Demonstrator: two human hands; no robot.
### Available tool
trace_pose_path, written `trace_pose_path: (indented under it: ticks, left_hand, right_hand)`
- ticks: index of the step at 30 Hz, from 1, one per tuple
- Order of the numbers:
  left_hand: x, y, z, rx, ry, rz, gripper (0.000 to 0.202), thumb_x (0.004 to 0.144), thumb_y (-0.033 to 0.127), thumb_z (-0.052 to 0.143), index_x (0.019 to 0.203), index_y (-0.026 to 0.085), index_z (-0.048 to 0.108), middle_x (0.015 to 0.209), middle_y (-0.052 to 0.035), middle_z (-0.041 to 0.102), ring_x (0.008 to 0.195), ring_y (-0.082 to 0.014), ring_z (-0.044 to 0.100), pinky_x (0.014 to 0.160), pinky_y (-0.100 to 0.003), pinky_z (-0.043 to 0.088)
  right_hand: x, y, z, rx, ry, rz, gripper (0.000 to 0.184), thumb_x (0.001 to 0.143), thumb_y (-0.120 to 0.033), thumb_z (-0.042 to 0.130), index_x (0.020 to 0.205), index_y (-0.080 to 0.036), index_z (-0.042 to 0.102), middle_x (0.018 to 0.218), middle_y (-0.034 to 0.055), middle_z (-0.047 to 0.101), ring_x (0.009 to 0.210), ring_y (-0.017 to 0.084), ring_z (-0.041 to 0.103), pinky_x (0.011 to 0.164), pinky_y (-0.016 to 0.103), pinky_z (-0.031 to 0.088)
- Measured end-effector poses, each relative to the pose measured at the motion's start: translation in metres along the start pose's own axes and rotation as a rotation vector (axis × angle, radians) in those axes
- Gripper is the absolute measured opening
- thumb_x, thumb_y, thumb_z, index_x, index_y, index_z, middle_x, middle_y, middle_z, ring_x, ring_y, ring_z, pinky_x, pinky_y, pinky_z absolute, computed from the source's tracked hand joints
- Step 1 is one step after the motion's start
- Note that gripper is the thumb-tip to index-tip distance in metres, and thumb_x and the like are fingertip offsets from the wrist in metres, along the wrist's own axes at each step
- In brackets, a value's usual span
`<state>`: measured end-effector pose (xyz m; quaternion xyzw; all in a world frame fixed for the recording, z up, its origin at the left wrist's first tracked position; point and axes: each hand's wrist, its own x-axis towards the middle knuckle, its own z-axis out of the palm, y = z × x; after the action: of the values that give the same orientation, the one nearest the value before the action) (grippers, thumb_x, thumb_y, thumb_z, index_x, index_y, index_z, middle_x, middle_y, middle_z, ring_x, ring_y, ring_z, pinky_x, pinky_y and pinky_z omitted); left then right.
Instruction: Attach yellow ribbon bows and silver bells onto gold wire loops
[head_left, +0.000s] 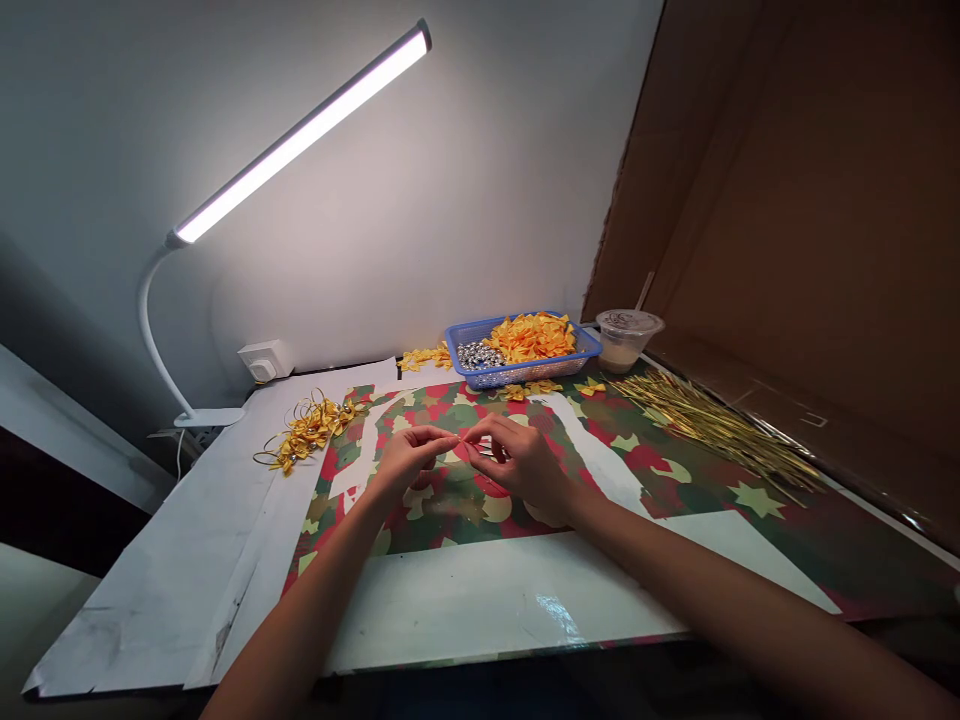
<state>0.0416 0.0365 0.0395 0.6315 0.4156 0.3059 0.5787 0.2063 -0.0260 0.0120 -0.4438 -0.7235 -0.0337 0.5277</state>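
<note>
Both my hands meet over the middle of the patterned red and green table cover. My left hand pinches its fingers together, and my right hand pinches toward it. Between the fingertips is something small and thin that I cannot make out. To the left lies a pile of finished gold bows with wire loops. A bundle of gold wire ties lies to the right.
A blue basket holds orange ribbon bows and silver bells at the back. A plastic cup with a lid stands beside it. A white desk lamp arches over the left. Brown cardboard walls the right side. White paper covers the left.
</note>
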Motion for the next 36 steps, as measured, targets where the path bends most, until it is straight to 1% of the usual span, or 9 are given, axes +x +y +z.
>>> trace_pose_path:
  ticks: [8, 14, 19, 24, 27, 32, 36]
  left_hand:
    - [-0.0017, 0.0010, 0.0004, 0.007, 0.001, -0.017, 0.036, 0.053, 0.047, 0.078, 0.067, 0.014, 0.071, 0.048, 0.0061, 0.039, 0.043, -0.0052, 0.028, 0.037, -0.018, 0.021]
    - [-0.0018, 0.0007, 0.0004, 0.014, 0.001, -0.032, 0.038, 0.053, 0.049, 0.077, 0.069, 0.015, 0.072, 0.045, 0.0085, 0.033, 0.039, -0.0042, 0.024, 0.036, -0.019, 0.019]
    - [0.0000, -0.0011, -0.0002, 0.016, 0.004, -0.029, 0.038, 0.052, 0.048, 0.078, 0.070, 0.014, 0.072, 0.047, 0.0072, 0.038, 0.040, -0.0043, 0.027, 0.037, -0.020, 0.019]
    - [-0.0006, 0.0012, 0.0007, 0.015, 0.007, -0.015, 0.037, 0.053, 0.048, 0.078, 0.067, 0.015, 0.071, 0.046, 0.0074, 0.036, 0.042, -0.0050, 0.027, 0.037, -0.019, 0.020]
    - [-0.0009, 0.0021, 0.0007, 0.012, 0.011, -0.003, 0.035, 0.052, 0.047, 0.078, 0.065, 0.015, 0.071, 0.046, 0.0070, 0.037, 0.043, -0.0052, 0.028, 0.038, -0.019, 0.021]
    - [0.0002, -0.0011, -0.0009, 0.016, 0.017, -0.018, 0.037, 0.054, 0.047, 0.077, 0.071, 0.014, 0.073, 0.043, 0.0083, 0.032, 0.039, -0.0047, 0.025, 0.037, -0.020, 0.018]
    - [0.0009, -0.0022, -0.0012, 0.013, 0.017, -0.016, 0.038, 0.053, 0.047, 0.078, 0.070, 0.014, 0.072, 0.044, 0.0074, 0.036, 0.040, -0.0049, 0.028, 0.036, -0.019, 0.018]
  right_hand:
    - [0.0001, 0.0004, 0.0005, -0.004, 0.002, -0.002, 0.008, 0.082, -0.018, 0.055, 0.075, -0.020, 0.059, 0.070, 0.0011, 0.067, 0.045, 0.009, 0.050, 0.045, 0.021, 0.039]
    - [-0.0005, 0.0008, 0.0002, -0.006, -0.002, 0.002, 0.007, 0.082, -0.019, 0.056, 0.076, -0.019, 0.060, 0.071, 0.0015, 0.067, 0.046, 0.009, 0.050, 0.045, 0.021, 0.039]
    - [-0.0002, 0.0001, -0.0001, 0.004, -0.009, 0.010, 0.008, 0.082, -0.019, 0.054, 0.076, -0.020, 0.059, 0.071, 0.0013, 0.068, 0.045, 0.009, 0.049, 0.045, 0.022, 0.038]
    - [-0.0003, -0.0014, -0.0008, 0.027, -0.021, 0.030, 0.006, 0.082, -0.020, 0.054, 0.077, -0.021, 0.059, 0.072, 0.0013, 0.068, 0.045, 0.009, 0.049, 0.045, 0.023, 0.039]
    - [-0.0002, -0.0032, -0.0026, 0.042, -0.023, 0.053, 0.005, 0.081, -0.020, 0.053, 0.080, -0.020, 0.058, 0.073, 0.0012, 0.065, 0.044, 0.009, 0.048, 0.045, 0.023, 0.039]
    - [0.0010, -0.0049, -0.0047, 0.060, -0.013, 0.082, 0.008, 0.082, -0.019, 0.048, 0.080, -0.019, 0.056, 0.070, 0.0012, 0.060, 0.046, 0.009, 0.048, 0.046, 0.023, 0.040]
    - [0.0012, -0.0054, -0.0045, 0.073, -0.012, 0.096, 0.010, 0.081, -0.017, 0.047, 0.080, -0.019, 0.056, 0.071, 0.0013, 0.059, 0.047, 0.010, 0.049, 0.047, 0.023, 0.041]
